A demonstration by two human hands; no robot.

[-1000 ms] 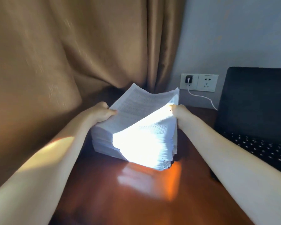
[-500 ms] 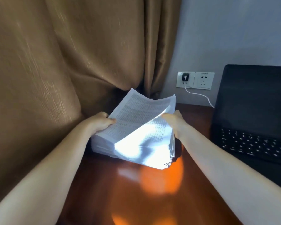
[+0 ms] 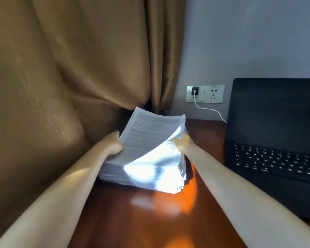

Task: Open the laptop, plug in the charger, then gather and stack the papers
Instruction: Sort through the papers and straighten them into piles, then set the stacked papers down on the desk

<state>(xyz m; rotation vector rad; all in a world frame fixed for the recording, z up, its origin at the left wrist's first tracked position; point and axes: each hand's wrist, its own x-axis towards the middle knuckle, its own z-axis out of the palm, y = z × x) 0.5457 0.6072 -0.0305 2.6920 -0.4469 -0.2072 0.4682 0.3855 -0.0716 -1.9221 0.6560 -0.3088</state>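
Holding papers, left grip, right grip touching

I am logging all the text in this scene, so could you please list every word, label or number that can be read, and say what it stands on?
Nothing here can be read.
On the top sheet of the paper stack: dense printed lines, too blurred.
On the laptop keyboard: pale key legends, too small.
On the wall socket plate: a tiny mark along the top edge, too small.
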